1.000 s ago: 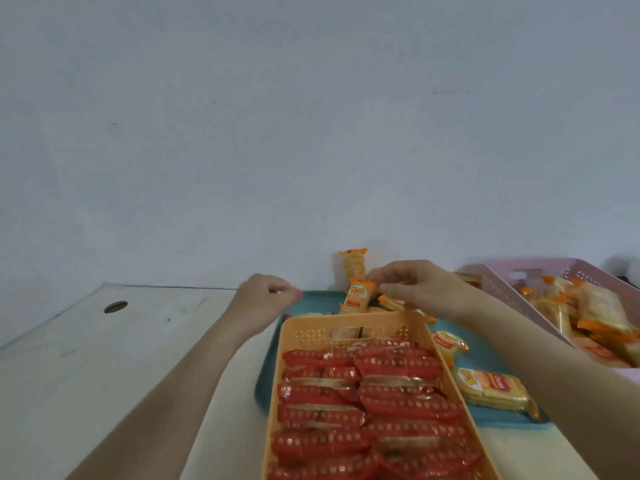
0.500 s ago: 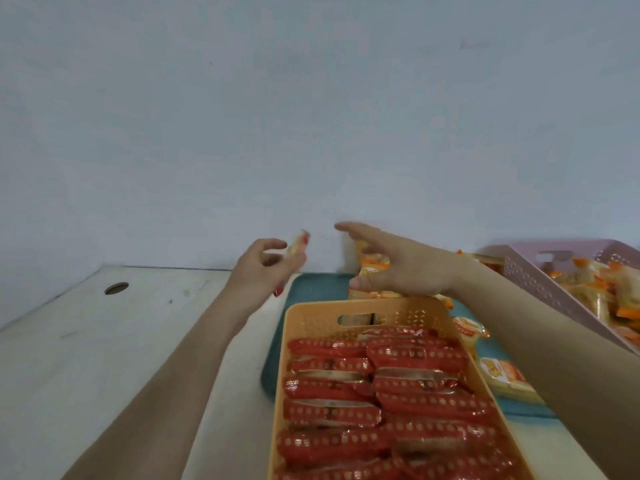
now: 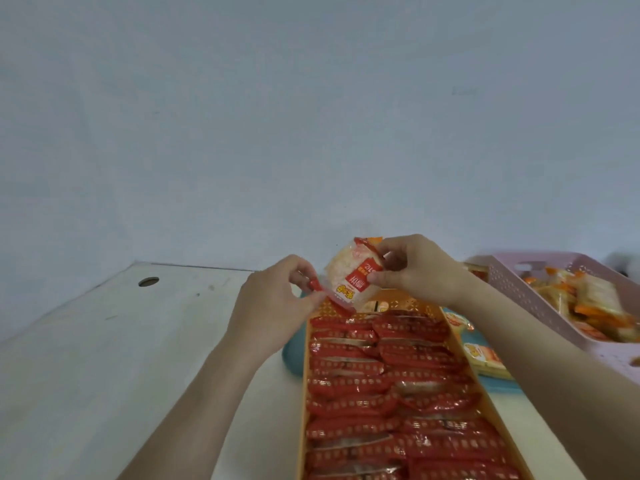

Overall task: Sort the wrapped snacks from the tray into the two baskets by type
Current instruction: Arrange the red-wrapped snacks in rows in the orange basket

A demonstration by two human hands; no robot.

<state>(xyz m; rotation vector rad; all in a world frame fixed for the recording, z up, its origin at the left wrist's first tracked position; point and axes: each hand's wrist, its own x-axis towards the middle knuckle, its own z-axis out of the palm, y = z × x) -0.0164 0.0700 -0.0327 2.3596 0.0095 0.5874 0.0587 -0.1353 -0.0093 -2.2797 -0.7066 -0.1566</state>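
Both hands hold one red-and-clear wrapped snack (image 3: pixel 349 277) in the air above the far end of the orange basket (image 3: pixel 303 393). My left hand (image 3: pixel 277 306) pinches its lower red end. My right hand (image 3: pixel 415 268) grips its upper end. The orange basket is packed with several red wrapped snacks (image 3: pixel 391 386). It sits on the teal tray (image 3: pixel 291 358), where yellow-orange wrapped snacks (image 3: pixel 483 356) lie to its right. The pink basket (image 3: pixel 540 306) at the right holds several yellow-orange snacks (image 3: pixel 588 303).
The pale table (image 3: pixel 104 358) stretches to the left, with a round cable hole (image 3: pixel 148 281) near its far edge. A plain grey-blue wall stands right behind the table and tray.
My left hand lifted a red wrapped snack from the tray. My right hand left the yellow snacks and took hold of the same packet's upper end.
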